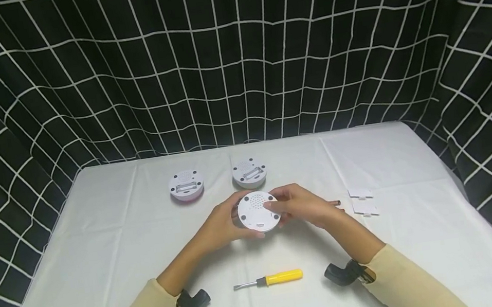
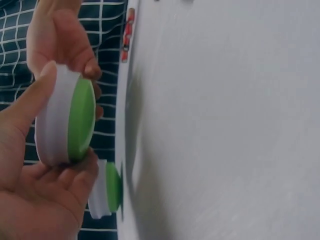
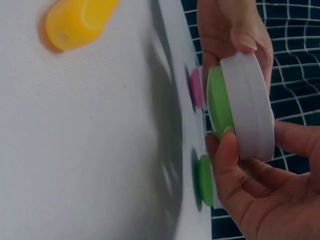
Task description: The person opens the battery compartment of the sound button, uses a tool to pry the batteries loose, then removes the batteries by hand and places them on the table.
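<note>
A round white device (image 1: pixel 254 215) with a speaker grille and small dark feet is held up over the table, its back facing upward. Its other face is green, as the left wrist view shows on the green side (image 2: pixel 81 120). My left hand (image 1: pixel 223 224) grips the device by its left side, thumb along the near edge. From the right, my right hand (image 1: pixel 304 207) holds it too, the index fingertip on the back and the thumb on the green side in the right wrist view. The battery compartment on its back does not show as an open slot.
Behind stand two similar devices with open battery slots: a pink-based one (image 1: pixel 186 186) and a green-faced one (image 3: pixel 205 180). A yellow-handled screwdriver (image 1: pixel 283 276) lies in front. Two white covers (image 1: pixel 365 208) lie at right. Red batteries (image 2: pixel 128 36) lie near the right forearm.
</note>
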`<action>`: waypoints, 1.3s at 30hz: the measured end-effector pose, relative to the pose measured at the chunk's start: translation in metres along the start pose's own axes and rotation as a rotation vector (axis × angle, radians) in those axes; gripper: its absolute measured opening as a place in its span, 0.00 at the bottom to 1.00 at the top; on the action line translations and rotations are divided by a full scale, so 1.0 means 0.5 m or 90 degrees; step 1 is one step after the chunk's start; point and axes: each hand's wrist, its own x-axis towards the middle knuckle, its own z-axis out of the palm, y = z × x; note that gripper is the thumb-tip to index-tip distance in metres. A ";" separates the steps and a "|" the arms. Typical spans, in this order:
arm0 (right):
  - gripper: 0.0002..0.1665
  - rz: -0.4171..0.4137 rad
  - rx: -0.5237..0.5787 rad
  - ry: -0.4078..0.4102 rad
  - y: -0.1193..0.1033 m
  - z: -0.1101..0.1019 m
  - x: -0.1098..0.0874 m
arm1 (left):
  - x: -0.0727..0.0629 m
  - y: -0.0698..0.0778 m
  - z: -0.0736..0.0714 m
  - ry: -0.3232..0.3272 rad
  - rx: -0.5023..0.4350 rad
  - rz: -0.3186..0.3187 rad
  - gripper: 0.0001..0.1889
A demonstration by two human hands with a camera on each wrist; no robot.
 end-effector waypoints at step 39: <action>0.26 -0.089 -0.253 0.094 0.002 0.039 -0.003 | -0.002 -0.067 0.000 -0.052 -0.182 -0.045 0.51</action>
